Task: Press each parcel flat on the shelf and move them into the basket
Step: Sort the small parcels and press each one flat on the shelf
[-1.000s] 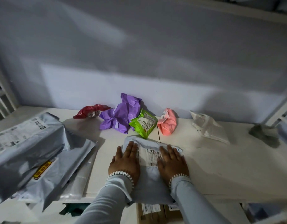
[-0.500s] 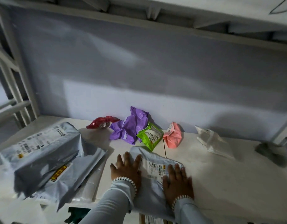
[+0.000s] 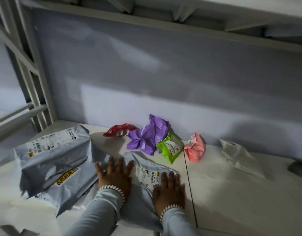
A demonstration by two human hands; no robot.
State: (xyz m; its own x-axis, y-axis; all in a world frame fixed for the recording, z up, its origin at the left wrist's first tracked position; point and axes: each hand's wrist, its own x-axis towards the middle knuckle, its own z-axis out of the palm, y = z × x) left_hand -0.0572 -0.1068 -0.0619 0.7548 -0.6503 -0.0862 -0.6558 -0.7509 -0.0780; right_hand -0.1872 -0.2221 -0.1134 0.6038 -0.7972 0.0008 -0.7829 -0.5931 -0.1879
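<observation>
Change: my view has tipped up and left; both hands stay put. Left hand (image 3: pixel 115 178) and right hand (image 3: pixel 169 190): fingers straight, palms flat on the grey parcel (image 3: pixel 143 176) beneath them on the shelf (image 3: pixel 232 193). Step: pressing. Next: grip it, carry to basket, unseen.

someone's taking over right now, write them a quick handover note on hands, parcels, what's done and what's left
Left hand and right hand: both flat, fingers straight, pressing the grey parcel at the shelf front.
Along the back wall: red parcel, purple parcel, green parcel, pink parcel, white parcel, all crumpled.
Large grey parcels stacked at left.
Basket not in view.
Done: none visibly moved. Left: finish pressing, move this one, then the rest.
</observation>
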